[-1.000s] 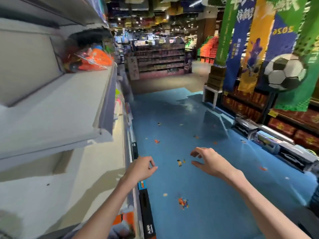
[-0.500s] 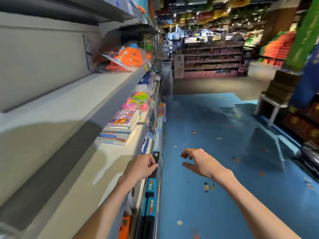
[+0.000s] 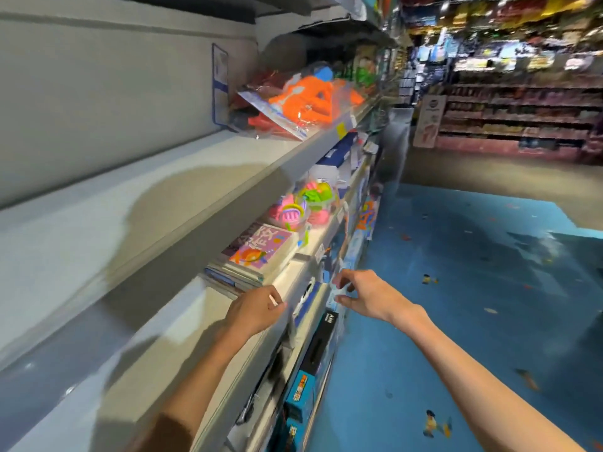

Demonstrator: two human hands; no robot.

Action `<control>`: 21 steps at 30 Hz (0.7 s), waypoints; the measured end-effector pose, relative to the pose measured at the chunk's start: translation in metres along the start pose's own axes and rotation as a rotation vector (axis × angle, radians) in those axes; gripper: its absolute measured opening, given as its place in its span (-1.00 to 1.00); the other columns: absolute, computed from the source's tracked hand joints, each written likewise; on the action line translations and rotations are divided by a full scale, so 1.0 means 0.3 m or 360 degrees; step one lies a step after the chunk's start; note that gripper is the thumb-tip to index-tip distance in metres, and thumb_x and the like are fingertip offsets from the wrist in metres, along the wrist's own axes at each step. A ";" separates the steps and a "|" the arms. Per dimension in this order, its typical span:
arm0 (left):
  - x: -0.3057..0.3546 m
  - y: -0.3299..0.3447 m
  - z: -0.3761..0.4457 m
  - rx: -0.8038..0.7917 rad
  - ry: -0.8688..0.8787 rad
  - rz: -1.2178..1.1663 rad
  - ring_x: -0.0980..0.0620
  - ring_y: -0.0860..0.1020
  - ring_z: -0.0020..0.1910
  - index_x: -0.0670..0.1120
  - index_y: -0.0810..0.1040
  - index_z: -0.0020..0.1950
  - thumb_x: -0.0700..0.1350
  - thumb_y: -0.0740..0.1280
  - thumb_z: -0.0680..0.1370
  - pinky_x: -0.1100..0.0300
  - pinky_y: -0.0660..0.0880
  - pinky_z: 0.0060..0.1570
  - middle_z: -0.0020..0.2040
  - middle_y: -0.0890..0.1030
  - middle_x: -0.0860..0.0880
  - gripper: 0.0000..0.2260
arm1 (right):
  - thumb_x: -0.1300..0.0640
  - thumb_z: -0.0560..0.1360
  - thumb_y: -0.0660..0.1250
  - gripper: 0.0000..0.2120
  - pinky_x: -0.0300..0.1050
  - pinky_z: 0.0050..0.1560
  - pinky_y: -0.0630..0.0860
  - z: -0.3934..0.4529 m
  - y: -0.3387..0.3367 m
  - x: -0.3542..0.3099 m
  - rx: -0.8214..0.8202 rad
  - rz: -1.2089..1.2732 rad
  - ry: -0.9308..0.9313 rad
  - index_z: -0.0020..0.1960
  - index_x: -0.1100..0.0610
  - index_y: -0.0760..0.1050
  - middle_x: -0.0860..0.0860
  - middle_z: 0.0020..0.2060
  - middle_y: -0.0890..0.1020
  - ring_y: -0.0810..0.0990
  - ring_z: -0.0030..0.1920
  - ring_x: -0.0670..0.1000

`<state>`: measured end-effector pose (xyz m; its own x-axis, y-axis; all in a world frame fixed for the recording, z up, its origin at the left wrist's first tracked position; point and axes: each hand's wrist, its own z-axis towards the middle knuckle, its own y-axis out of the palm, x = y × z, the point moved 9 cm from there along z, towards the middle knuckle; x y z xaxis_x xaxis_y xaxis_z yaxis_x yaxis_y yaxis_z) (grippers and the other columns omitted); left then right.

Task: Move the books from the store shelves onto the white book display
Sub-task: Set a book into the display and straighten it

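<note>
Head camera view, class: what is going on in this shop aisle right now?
A person stands by grey store shelves and reaches both bare hands toward a small stack of books with a purple and pink cover on top, lying on the middle shelf. The left hand is loosely curled just short of the stack; the right hand hangs open beyond the shelf edge. Neither holds anything, and no book is lifted yet. Bagged orange plastic toys sit on the shelf above.
</note>
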<state>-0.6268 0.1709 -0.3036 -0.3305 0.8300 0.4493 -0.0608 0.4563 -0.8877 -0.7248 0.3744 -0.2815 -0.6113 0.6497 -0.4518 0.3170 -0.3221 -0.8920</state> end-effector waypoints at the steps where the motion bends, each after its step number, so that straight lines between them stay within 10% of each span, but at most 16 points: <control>1: -0.017 -0.005 0.024 0.0030 -0.0044 -0.0005 0.02 0.63 0.00 0.07 0.61 0.07 0.13 0.34 0.59 0.15 0.53 -0.04 0.03 0.68 0.06 -0.82 | 0.04 0.55 0.42 -0.78 0.08 0.09 0.53 0.061 -0.001 0.008 -0.0012 0.0036 -0.0049 0.11 0.12 0.49 0.04 0.00 0.63 0.61 0.02 0.10; 9: -0.158 -0.041 0.087 0.0293 -0.0625 -0.0070 -0.12 0.60 0.12 0.00 0.59 0.14 -0.08 0.21 0.64 0.10 0.52 0.05 0.12 0.66 -0.04 -0.82 | -0.07 0.48 0.49 -0.45 -0.08 0.07 0.52 0.490 -0.002 0.037 -0.0092 0.0412 -0.0255 0.36 0.13 0.42 0.04 0.12 0.63 0.63 0.08 0.07; 15: -0.189 -0.052 0.059 0.0465 -0.0935 -0.0258 -0.16 0.59 0.21 -0.10 0.53 0.30 -0.24 0.19 0.62 0.07 0.50 0.19 0.22 0.65 -0.14 -0.71 | -0.13 0.45 0.50 -0.65 -0.07 -0.15 0.46 0.675 -0.006 -0.011 -0.0139 0.0534 -0.0423 -0.03 0.15 0.57 0.13 -0.13 0.68 0.64 -0.09 0.10; 21: -0.192 -0.019 0.086 0.0608 -0.1036 -0.0878 -0.06 0.60 -0.18 -0.20 0.50 0.30 -0.25 0.14 0.67 0.11 0.60 -0.18 0.00 0.63 -0.11 -0.75 | -0.26 0.42 0.46 -0.54 -0.20 -0.14 0.51 0.762 0.046 -0.006 -0.0400 0.0624 -0.0288 0.04 0.11 0.67 0.04 -0.21 0.71 0.67 -0.13 -0.02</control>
<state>-0.6317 0.1124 -0.3271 -0.6181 0.1316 0.7750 -0.6337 0.4999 -0.5903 -0.8851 0.2115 -0.2950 -0.5201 0.3759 -0.7670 0.6994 -0.3281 -0.6350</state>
